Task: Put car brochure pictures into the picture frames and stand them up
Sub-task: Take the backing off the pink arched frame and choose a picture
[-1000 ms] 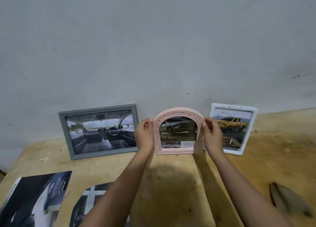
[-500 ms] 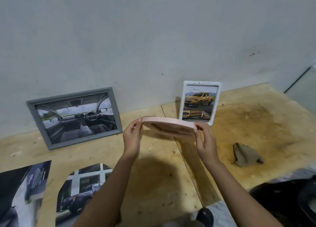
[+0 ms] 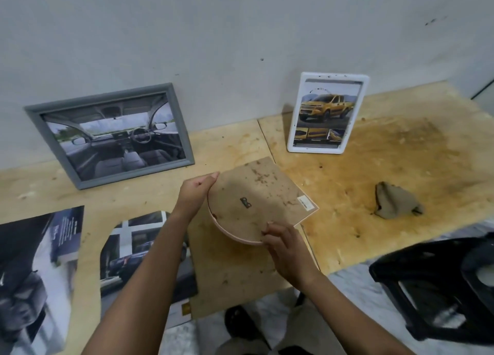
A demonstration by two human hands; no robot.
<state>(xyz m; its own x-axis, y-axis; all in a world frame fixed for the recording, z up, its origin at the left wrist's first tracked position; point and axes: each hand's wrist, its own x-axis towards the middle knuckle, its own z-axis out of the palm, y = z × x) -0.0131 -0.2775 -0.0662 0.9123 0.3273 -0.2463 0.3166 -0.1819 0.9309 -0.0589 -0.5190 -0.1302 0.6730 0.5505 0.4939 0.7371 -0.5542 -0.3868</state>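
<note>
I hold the pink arched frame (image 3: 256,205) face down over the wooden table (image 3: 374,173), so its brown backing board with a small metal hanger shows. My left hand (image 3: 196,193) grips its upper left edge. My right hand (image 3: 283,243) pinches the curved pink rim nearest me. A grey frame (image 3: 112,135) with a car interior picture leans on the wall at the left. A white frame (image 3: 327,113) with a yellow pickup picture stands at the right.
Two car brochure sheets (image 3: 34,274) (image 3: 141,253) lie at the front left of the table, one with an arch cut out. A crumpled brown cloth (image 3: 395,201) lies at the right. A black stool (image 3: 441,288) stands on the floor at the lower right.
The pink frame stood upright against the wall with its picture facing me. I lifted it, tipped it flat and turned it over, and now its back faces up nearer to me.
</note>
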